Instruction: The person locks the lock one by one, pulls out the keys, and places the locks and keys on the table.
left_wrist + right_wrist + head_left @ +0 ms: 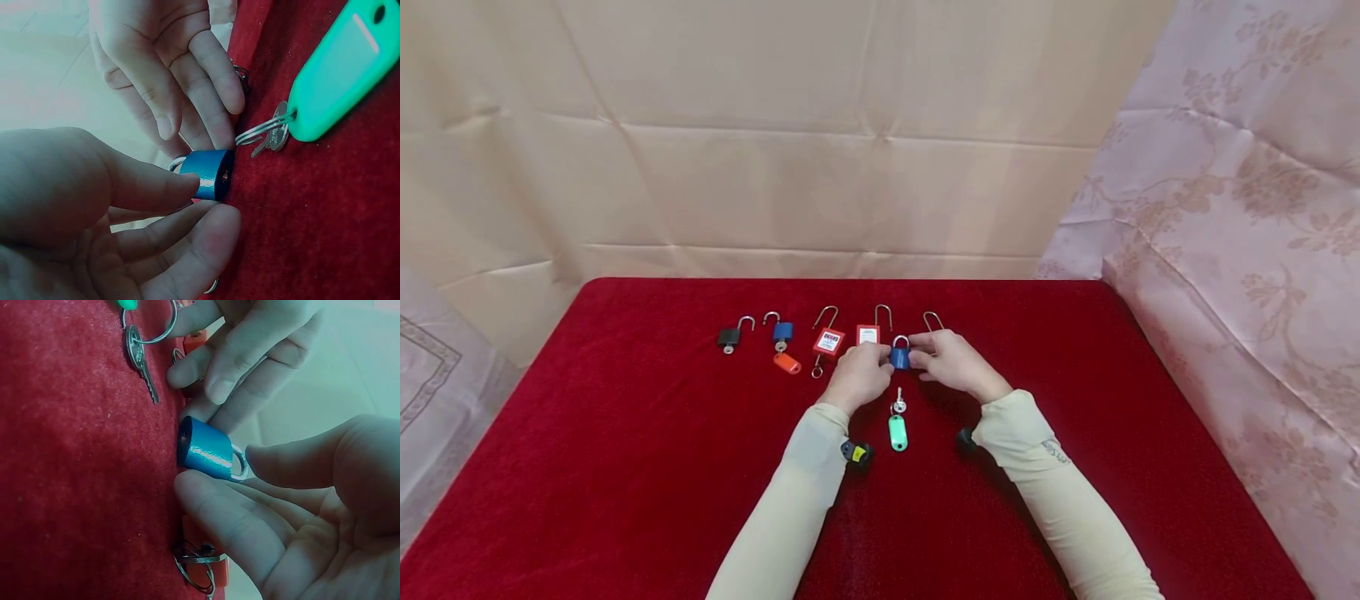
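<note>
A small blue padlock [900, 357] stands upright on the red cloth, its shackle down in the body and its keyhole end toward me. My left hand [862, 373] is at its left side and my right hand [955, 362] at its right, fingers loosely bent. In the left wrist view the left thumb [156, 184] overlaps the blue body; in the right wrist view that thumb sits apart from it. The right thumb [281, 464] lies beside the shackle, with right fingertips [190, 487] close to the body. In front lies a key [899, 402] on a ring with a green tag [898, 433].
Left of the hands lie a black padlock [728, 337], a blue padlock [783, 332] with an orange tag [787, 363], and a red padlock [829, 342], shackles raised. Another red padlock [868, 334] is partly behind the left hand. A raised shackle [933, 319] shows behind the right hand.
</note>
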Demonstrator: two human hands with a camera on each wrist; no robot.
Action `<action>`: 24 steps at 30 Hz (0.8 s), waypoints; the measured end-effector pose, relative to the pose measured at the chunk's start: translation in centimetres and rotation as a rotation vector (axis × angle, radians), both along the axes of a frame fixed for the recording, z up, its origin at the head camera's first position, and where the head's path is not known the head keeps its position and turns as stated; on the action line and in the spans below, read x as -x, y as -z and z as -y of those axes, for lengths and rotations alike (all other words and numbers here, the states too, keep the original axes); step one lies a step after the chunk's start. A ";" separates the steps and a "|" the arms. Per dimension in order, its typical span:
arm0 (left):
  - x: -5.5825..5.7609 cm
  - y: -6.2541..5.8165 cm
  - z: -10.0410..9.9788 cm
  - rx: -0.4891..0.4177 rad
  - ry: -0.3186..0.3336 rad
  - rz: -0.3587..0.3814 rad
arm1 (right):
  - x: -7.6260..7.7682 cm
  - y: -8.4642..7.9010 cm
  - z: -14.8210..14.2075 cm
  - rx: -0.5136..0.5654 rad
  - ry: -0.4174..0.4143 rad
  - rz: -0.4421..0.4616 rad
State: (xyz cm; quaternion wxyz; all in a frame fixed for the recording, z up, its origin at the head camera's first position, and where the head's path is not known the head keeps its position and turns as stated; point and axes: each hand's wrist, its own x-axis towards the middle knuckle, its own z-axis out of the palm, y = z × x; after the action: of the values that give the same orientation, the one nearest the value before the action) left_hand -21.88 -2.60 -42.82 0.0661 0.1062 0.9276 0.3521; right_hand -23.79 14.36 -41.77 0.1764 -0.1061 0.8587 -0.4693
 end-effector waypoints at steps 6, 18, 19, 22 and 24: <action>-0.1 0.0 0.0 -0.013 0.022 0.037 | 0.1 0.2 0.0 0.013 -0.004 0.028; -0.1 0.0 0.0 0.022 0.048 0.004 | 0.0 0.2 -0.2 -0.003 -0.033 0.034; -0.1 0.0 0.1 0.020 0.047 0.005 | 0.0 0.2 -0.2 -0.001 -0.035 0.035; -0.1 0.0 0.2 0.013 0.051 0.001 | 0.1 0.2 -0.3 0.021 -0.041 0.041; -0.1 -0.1 0.2 0.016 0.058 -0.012 | 0.2 0.0 -0.6 0.049 -0.044 0.037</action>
State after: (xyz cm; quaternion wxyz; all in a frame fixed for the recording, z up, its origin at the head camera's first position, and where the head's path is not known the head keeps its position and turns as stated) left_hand -21.75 -2.80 -42.76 0.0714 0.1345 0.9273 0.3420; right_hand -24.01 14.99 -41.76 0.1998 -0.1205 0.8411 -0.4880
